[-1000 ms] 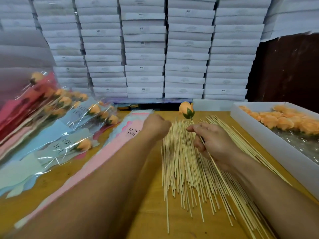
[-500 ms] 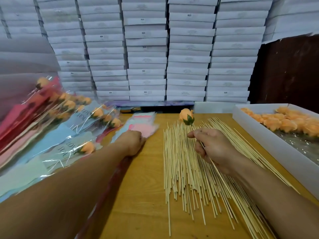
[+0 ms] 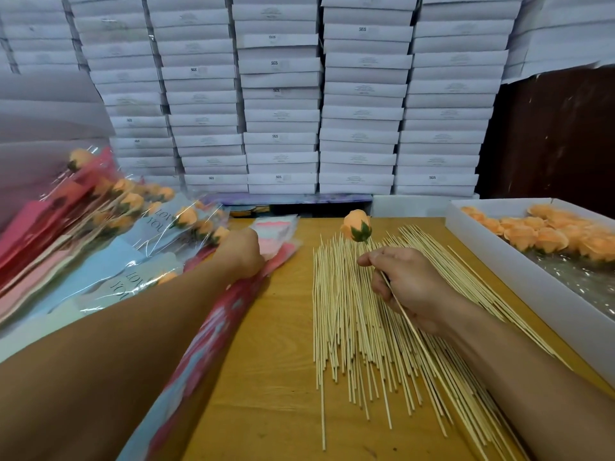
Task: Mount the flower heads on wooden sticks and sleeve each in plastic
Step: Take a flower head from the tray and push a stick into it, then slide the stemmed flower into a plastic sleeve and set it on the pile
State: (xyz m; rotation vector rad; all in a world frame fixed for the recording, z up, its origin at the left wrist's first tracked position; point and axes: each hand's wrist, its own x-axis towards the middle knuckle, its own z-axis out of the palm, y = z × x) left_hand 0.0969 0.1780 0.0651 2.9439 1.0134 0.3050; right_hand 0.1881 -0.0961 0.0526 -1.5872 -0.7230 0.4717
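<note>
The right hand (image 3: 411,287) has its fingers curled and clamped on a thin wooden stick (image 3: 404,314), thumb and forefinger pinching it just below the flower head (image 3: 356,225). That orange bud with its green collar sits on the stick's far tip, held up above the table, while the rest of the stick runs back under the palm toward the wrist. The left hand (image 3: 241,252) reaches to the stack of plastic sleeves (image 3: 276,231) and appears to grip one pink and red sleeve (image 3: 213,331), which trails blurred along the forearm; its fingers are hidden behind the knuckles, so exactly how they lie cannot be told.

Under the right hand lies a spread of loose sticks (image 3: 359,341) on the wooden table (image 3: 266,377). To the right, a white box (image 3: 519,277) holds more orange flower heads (image 3: 545,237). To the left, finished sleeved flowers (image 3: 133,221) are heaped, and white cartons (image 3: 283,94) are stacked behind.

The mounted flower looks very light and top-heavy. The stick is stiff but slender and could snap if bent, and the petals look soft and easily crushed. The hold is best kept on the stick, not the bud. The sleeve looks thin, slick and floppy, so it probably needs opening at its mouth before the stick goes in.
</note>
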